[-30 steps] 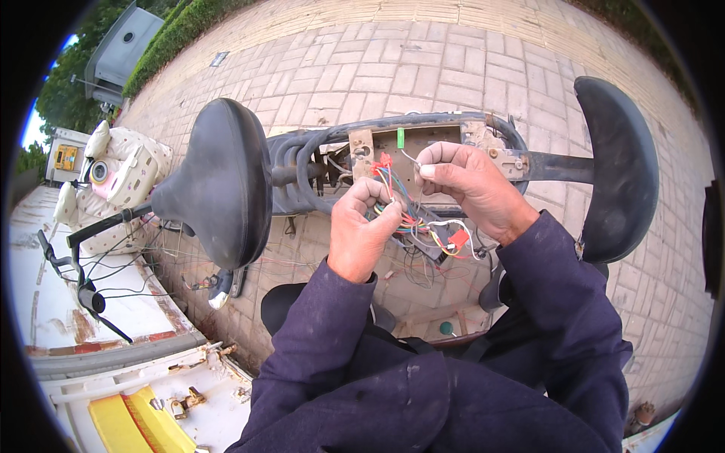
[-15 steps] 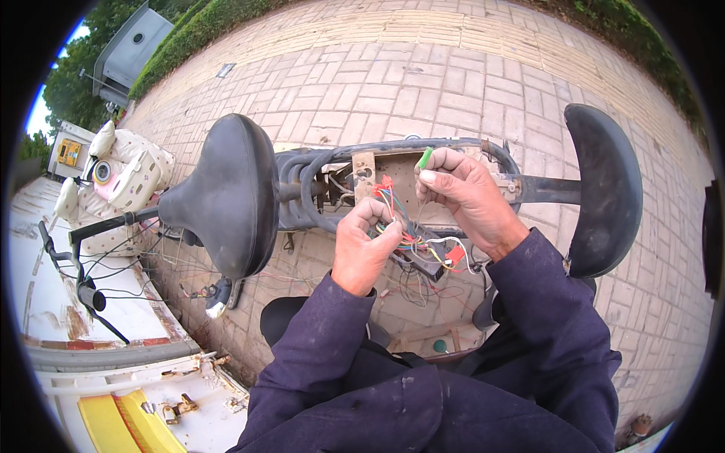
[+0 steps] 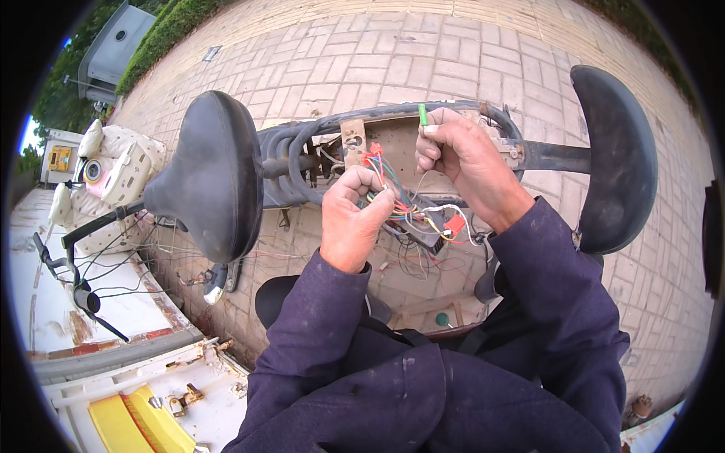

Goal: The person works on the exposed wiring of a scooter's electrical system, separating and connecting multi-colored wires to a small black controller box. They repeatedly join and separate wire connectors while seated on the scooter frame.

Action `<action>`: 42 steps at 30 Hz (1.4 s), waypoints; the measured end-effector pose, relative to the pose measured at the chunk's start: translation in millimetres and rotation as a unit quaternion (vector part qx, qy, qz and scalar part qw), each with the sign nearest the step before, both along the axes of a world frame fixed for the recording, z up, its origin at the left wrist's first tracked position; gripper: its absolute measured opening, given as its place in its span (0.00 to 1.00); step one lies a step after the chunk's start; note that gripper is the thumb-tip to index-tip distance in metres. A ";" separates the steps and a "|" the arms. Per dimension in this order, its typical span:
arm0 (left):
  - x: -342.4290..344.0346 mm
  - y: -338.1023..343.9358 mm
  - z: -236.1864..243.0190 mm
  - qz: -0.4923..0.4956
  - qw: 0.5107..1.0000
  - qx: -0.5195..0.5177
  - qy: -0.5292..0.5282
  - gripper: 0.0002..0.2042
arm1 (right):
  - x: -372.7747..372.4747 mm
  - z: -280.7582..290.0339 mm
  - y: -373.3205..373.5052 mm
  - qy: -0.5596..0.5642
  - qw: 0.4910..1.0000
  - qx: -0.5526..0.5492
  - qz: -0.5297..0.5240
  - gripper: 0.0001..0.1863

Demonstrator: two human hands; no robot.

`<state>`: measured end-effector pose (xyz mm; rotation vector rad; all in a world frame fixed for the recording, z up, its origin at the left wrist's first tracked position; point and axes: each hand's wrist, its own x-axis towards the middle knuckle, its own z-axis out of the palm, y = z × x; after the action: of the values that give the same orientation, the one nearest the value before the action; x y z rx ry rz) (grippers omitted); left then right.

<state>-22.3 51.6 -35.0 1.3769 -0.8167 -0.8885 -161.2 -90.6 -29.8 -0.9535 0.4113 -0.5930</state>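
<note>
Head view showed both forearms, in dark sleeves (image 3: 310, 325), rising from the lower edge and leaning inward. The left hand (image 3: 351, 223) stood nearly upright, back turned partly to the camera, its thumb and forefinger pinched together on the coloured wire bundle (image 3: 408, 214); exactly which strands they gripped was unclear. The right hand (image 3: 474, 164) reached farther forward and tilted leftward, thumb and forefinger closed on the lower end of a green connector (image 3: 423, 115), its other fingers curled in. That connector pointed upward, seen against the far edge of a metal compartment (image 3: 389, 143). The bundle spread between the hands, near a dark box (image 3: 432, 241) and a red plug (image 3: 455, 224).
</note>
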 end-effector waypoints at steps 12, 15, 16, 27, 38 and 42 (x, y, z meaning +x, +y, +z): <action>0.8 1.3 2.8 -0.001 1.000 0.020 0.009 0.03 | -2.4 -4.6 0.0 0.003 1.000 -0.018 0.020 0.10; 1.1 0.5 2.5 0.002 1.000 0.021 0.002 0.03 | -3.6 -5.6 -0.3 0.004 0.999 -0.023 0.034 0.11; 1.2 0.3 2.3 0.004 1.000 0.027 -0.001 0.03 | -3.9 -5.8 -0.4 0.006 0.999 -0.021 0.034 0.11; 3.9 -0.9 -2.7 0.004 1.000 -0.009 -0.007 0.03 | -5.2 0.2 1.0 0.071 0.991 -0.115 0.021 0.18; 10.2 4.8 1.4 -0.031 0.999 0.016 0.019 0.03 | -15.8 -8.3 1.9 0.189 0.960 -0.175 0.109 0.18; 10.9 5.2 2.8 -0.040 0.999 0.017 -0.009 0.03 | -15.6 -11.5 1.9 0.143 0.965 -0.142 0.166 0.13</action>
<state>-11.4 56.9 -32.3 1.3905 -0.8795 -0.9575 -176.8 -88.7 -41.4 -1.3596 0.4172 -0.2074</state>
